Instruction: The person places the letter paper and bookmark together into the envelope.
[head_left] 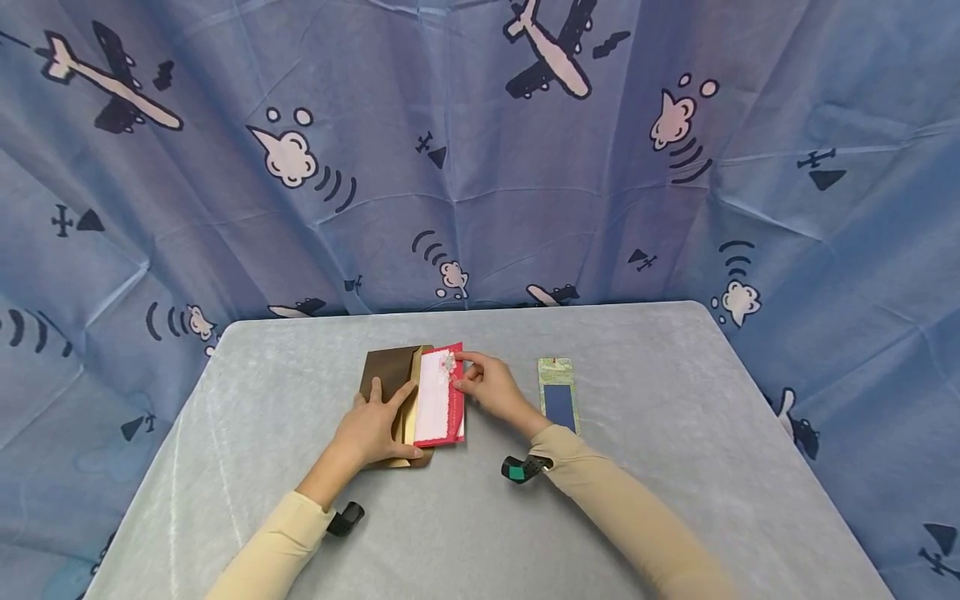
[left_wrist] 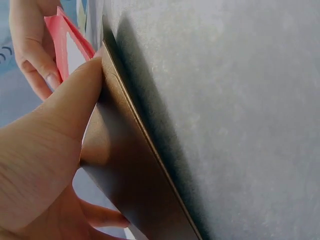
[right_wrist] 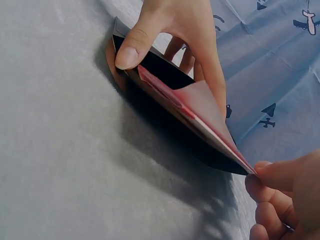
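One rectangular red-and-white paper card (head_left: 432,400): we find it over the satiny brown-and-gold folder (head_left: 386,371).
Right hand (head_left: 491,386): thumb and fingertips together, pinching the card's edge.
Left hand (head_left: 375,429): fingers spread wide, pressing the folder.

1. Across the top of the frame hangs a blue curtain (head_left: 480,200) printed with airplanes.
2. Below it spreads a pale grey desk (head_left: 645,367).
3. Left of lower centre, the left hand (head_left: 371,429) rests, fingers spread, on a brown folder (head_left: 386,371).
4. At lower centre, the right hand (head_left: 491,385) pinches the right edge of a red-and-white card (head_left: 432,400) overlapping the folder.
5. Farther right lies a green-and-blue packet (head_left: 557,402).
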